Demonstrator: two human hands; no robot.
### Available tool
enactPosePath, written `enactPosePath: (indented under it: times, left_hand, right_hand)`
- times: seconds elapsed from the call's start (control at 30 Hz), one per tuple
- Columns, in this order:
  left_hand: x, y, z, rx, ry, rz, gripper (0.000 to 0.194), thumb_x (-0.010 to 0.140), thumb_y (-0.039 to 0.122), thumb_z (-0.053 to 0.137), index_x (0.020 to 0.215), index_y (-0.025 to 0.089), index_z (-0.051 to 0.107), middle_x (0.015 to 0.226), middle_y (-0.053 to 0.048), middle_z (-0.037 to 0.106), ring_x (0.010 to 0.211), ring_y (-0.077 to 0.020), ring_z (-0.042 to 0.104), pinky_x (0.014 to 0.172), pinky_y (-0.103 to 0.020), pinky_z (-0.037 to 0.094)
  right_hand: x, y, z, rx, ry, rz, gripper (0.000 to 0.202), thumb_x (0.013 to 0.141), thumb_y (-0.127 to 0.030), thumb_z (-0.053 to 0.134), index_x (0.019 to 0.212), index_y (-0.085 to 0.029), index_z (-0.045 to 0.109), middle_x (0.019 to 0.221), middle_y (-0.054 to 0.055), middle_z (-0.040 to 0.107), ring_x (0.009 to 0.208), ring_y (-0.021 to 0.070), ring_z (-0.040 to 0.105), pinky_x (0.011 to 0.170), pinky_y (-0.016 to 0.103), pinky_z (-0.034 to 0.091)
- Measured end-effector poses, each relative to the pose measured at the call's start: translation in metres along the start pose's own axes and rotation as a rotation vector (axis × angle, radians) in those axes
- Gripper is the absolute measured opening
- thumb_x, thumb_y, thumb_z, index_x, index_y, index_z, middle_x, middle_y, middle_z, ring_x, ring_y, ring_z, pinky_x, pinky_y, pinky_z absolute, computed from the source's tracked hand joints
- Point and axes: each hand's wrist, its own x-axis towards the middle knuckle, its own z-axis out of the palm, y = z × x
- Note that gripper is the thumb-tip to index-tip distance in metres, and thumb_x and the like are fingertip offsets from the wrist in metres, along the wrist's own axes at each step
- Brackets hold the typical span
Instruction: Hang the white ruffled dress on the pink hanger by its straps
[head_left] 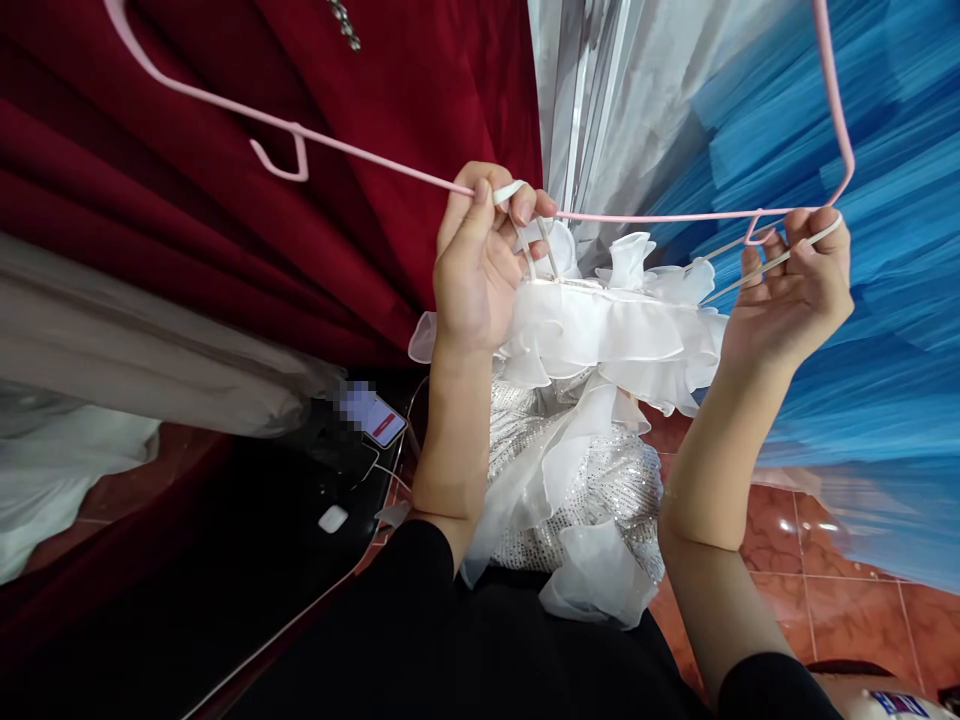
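Observation:
A pink hanger [652,217] stretches across the upper view, its bar passing through both my hands. Below it hangs a white dress [592,330] with sheer ruffles and a silver sequinned body, partly against my black clothing. My left hand [480,270] pinches a thin white strap [510,191] against the middle of the bar. At the bar's right end, my right hand [799,285] is closed on another strap [780,263], which runs taut down to the ruffled neckline. That strap lies beside the hanger's small inner hook.
Dark red fabric [390,90] hangs at left and blue tulle [885,350] at right. A phone [384,422] and a small white case [333,518] lie on a black surface at lower left. Reddish floor tiles [847,610] show at lower right.

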Motion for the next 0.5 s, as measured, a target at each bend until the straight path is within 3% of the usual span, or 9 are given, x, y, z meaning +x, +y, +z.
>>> enactPosePath:
  times: [0.1, 0.17, 0.23, 0.3, 0.33, 0.4, 0.5]
  left_hand:
    - [0.0, -0.001, -0.001, -0.016, -0.017, 0.01, 0.022, 0.099, 0.027, 0.045, 0.08, 0.023, 0.056, 0.081, -0.006, 0.048, 0.094, -0.0231, 0.054, 0.064, -0.029, 0.042]
    - [0.0, -0.002, 0.0, 0.016, 0.019, -0.013, 0.023, 0.1, 0.025, 0.043, 0.08, 0.024, 0.055, 0.082, -0.007, 0.049, 0.097, -0.0235, 0.054, 0.065, -0.029, 0.043]
    - [0.0, -0.004, 0.003, 0.049, 0.046, -0.019, 0.024, 0.1, 0.024, 0.04, 0.08, 0.025, 0.054, 0.082, -0.007, 0.05, 0.099, -0.0233, 0.054, 0.066, -0.028, 0.044]
    - [-0.001, -0.005, 0.007, 0.058, 0.05, 0.005, 0.024, 0.1, 0.023, 0.039, 0.081, 0.025, 0.054, 0.083, -0.006, 0.05, 0.1, -0.0228, 0.055, 0.065, -0.028, 0.044]
    - [-0.002, -0.005, 0.009, 0.06, 0.044, 0.021, 0.024, 0.1, 0.023, 0.04, 0.082, 0.025, 0.055, 0.084, -0.006, 0.049, 0.1, -0.0227, 0.055, 0.064, -0.028, 0.044]
    - [-0.003, -0.006, 0.013, 0.077, 0.039, 0.05, 0.022, 0.099, 0.026, 0.043, 0.081, 0.026, 0.056, 0.084, -0.006, 0.048, 0.1, -0.0229, 0.056, 0.062, -0.028, 0.043]
    - [-0.005, -0.007, 0.016, 0.126, 0.066, 0.065, 0.021, 0.098, 0.031, 0.046, 0.081, 0.028, 0.057, 0.085, -0.006, 0.048, 0.103, -0.0239, 0.056, 0.059, -0.028, 0.042]
  right_hand:
    - [0.001, 0.004, -0.005, 0.098, 0.108, 0.127, 0.027, 0.077, -0.016, 0.049, 0.093, -0.018, 0.07, 0.101, 0.002, 0.067, 0.079, 0.0092, 0.068, 0.074, 0.022, 0.059]
    - [-0.002, 0.004, -0.006, 0.153, 0.271, 0.2, 0.023, 0.077, -0.02, 0.05, 0.089, -0.018, 0.069, 0.101, 0.002, 0.067, 0.074, 0.0076, 0.066, 0.067, 0.02, 0.058]
    - [-0.012, 0.004, -0.001, 0.143, 0.452, 0.117, 0.016, 0.077, -0.023, 0.051, 0.081, -0.018, 0.066, 0.086, 0.0, 0.064, 0.061, 0.0058, 0.059, 0.055, 0.019, 0.052]
    - [-0.029, 0.002, 0.011, 0.084, 0.528, -0.103, 0.009, 0.074, -0.022, 0.053, 0.072, -0.019, 0.061, 0.067, -0.003, 0.055, 0.051, 0.0051, 0.051, 0.046, 0.018, 0.042]
    - [-0.039, 0.001, 0.018, 0.05, 0.508, -0.214, 0.007, 0.073, -0.02, 0.053, 0.068, -0.02, 0.058, 0.061, -0.004, 0.051, 0.049, 0.0053, 0.049, 0.044, 0.019, 0.037]
    - [-0.061, 0.0, 0.037, -0.05, 0.313, -0.36, 0.01, 0.073, -0.014, 0.052, 0.068, -0.021, 0.058, 0.063, -0.003, 0.056, 0.054, 0.0078, 0.054, 0.045, 0.021, 0.034]
    - [-0.082, -0.001, 0.063, -0.284, -0.003, -0.4, 0.011, 0.079, -0.016, 0.059, 0.082, -0.025, 0.064, 0.086, 0.0, 0.069, 0.077, 0.0139, 0.065, 0.058, 0.028, 0.043]
